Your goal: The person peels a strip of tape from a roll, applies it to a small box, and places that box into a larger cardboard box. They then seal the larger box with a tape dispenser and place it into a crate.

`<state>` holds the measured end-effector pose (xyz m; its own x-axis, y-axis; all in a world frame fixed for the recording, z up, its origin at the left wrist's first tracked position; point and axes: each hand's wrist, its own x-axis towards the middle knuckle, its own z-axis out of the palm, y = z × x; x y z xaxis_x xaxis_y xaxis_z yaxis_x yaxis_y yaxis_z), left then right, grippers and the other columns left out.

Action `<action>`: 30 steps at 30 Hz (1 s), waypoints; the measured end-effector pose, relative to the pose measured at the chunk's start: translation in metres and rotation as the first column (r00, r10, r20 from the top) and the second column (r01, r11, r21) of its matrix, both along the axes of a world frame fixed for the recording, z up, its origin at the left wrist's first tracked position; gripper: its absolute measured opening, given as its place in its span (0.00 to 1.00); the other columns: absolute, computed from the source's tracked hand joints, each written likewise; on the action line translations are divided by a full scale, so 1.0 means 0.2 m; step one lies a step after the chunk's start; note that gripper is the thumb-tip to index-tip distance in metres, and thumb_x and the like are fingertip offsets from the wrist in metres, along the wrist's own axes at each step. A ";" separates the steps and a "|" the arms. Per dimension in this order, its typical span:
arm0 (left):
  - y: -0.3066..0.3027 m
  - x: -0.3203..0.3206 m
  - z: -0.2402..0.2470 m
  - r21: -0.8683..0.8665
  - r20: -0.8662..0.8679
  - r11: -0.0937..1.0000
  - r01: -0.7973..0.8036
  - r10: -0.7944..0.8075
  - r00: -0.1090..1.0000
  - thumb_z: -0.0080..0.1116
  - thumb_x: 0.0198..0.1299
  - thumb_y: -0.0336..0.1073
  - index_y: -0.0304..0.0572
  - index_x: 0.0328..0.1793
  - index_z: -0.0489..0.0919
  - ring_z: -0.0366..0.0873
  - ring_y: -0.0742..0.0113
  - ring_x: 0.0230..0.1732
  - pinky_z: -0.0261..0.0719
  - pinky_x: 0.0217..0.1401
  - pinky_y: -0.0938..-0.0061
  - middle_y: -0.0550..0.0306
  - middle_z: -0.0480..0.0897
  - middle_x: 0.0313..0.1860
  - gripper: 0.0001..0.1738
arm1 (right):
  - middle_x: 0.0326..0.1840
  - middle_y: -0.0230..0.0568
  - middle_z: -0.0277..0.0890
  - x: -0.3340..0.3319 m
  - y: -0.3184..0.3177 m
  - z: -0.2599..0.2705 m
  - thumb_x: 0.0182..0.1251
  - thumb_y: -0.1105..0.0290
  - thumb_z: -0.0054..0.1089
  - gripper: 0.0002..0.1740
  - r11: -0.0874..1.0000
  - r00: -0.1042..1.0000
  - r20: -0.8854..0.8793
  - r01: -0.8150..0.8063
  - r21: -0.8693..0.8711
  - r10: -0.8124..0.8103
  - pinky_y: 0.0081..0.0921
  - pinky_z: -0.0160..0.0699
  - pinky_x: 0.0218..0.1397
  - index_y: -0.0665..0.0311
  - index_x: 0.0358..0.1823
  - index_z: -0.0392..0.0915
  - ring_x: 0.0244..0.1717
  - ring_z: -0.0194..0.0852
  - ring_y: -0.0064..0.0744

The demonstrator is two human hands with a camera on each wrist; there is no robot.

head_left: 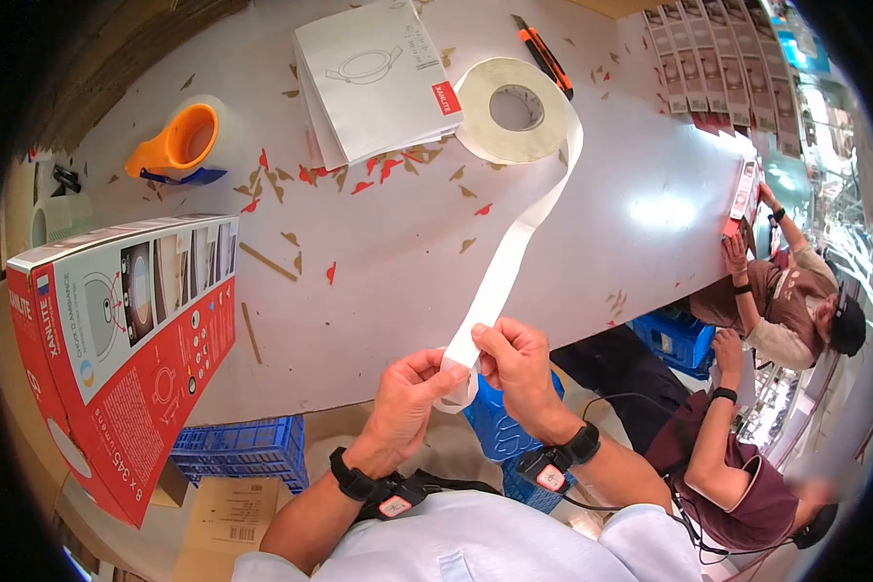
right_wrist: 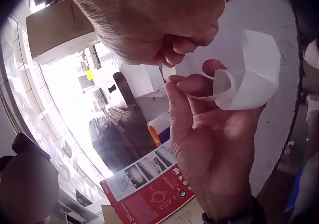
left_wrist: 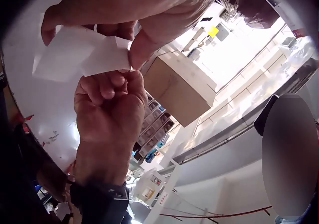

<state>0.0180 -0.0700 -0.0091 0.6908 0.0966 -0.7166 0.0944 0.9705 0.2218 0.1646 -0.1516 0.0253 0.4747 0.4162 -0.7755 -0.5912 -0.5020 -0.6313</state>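
Between the two hands is the free end of a white label strip (head_left: 502, 272), which runs back over the table to its roll (head_left: 480, 121). My left hand (head_left: 404, 396) pinches the looped end between thumb and fingers. Close beside it, my right hand (head_left: 522, 373) pinches the strip with thumb and index finger. In the left wrist view the folded white strip (left_wrist: 67, 54) spans the fingers of both hands. The right wrist view has the strip (right_wrist: 256, 79) curling over the left hand's fingers (right_wrist: 187, 112).
A stack of printed leaflets (head_left: 373, 82) lies beside the roll, near an orange-black utility knife (head_left: 543, 58). An orange tape dispenser (head_left: 179, 141) and a large red-white carton (head_left: 131, 359) stand at left. Small scraps litter the table (head_left: 388, 272). Two people (head_left: 737, 446) work at right.
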 end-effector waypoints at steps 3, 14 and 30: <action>0.00 0.02 0.03 0.085 -0.009 0.995 -0.043 0.044 0.999 0.68 0.66 0.32 0.35 0.55 0.85 0.83 0.75 0.44 0.80 0.51 0.76 0.59 0.88 0.44 0.14 | 0.19 0.23 0.70 -0.01 0.00 0.01 0.77 0.62 0.62 0.17 1.000 0.999 -0.035 0.021 0.000 -0.021 0.14 0.55 0.19 0.59 0.27 0.77 0.18 0.59 0.09; 0.04 0.00 0.04 0.150 -0.019 0.987 -0.060 0.064 0.998 0.68 0.66 0.33 0.34 0.54 0.86 0.83 0.75 0.42 0.80 0.50 0.77 0.58 0.89 0.43 0.13 | 0.27 0.30 0.78 0.06 -0.03 0.03 0.70 0.70 0.68 0.07 0.959 0.791 0.565 -0.282 -0.003 0.234 0.18 0.70 0.23 0.65 0.36 0.82 0.23 0.74 0.17; 0.08 0.00 0.04 0.463 -0.134 0.876 0.136 -0.082 0.988 0.70 0.64 0.32 0.32 0.46 0.87 0.80 0.81 0.40 0.78 0.45 0.82 0.62 0.88 0.39 0.10 | 0.28 0.41 0.72 0.18 0.13 0.16 0.57 0.76 0.67 0.08 0.392 0.019 0.806 -0.880 -0.267 0.591 0.38 0.78 0.29 0.65 0.28 0.73 0.29 0.78 0.43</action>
<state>0.0183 -0.0548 -0.0006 0.6381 0.3687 -0.6759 0.2425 0.7370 0.6309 0.2005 -0.1252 0.0579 0.0103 0.9904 -0.1378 0.7297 -0.1017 -0.6761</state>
